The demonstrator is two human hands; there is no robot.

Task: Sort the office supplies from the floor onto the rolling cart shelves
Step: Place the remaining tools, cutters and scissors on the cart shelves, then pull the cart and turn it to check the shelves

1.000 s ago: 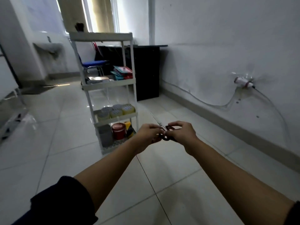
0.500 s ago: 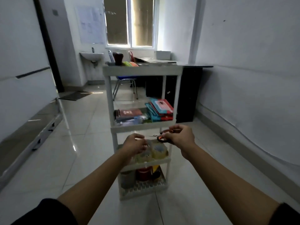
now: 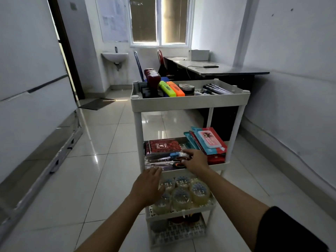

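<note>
We are hovering our left hand (image 3: 148, 186), open and empty, just below the front lip of the rolling cart (image 3: 189, 102). To its right our right hand (image 3: 195, 160) is curling its fingers on the scissors (image 3: 168, 163), lying flat on the second shelf, long axis left-right, blades pointing left. The right hand is nearer, so letting go falls to it.
</note>
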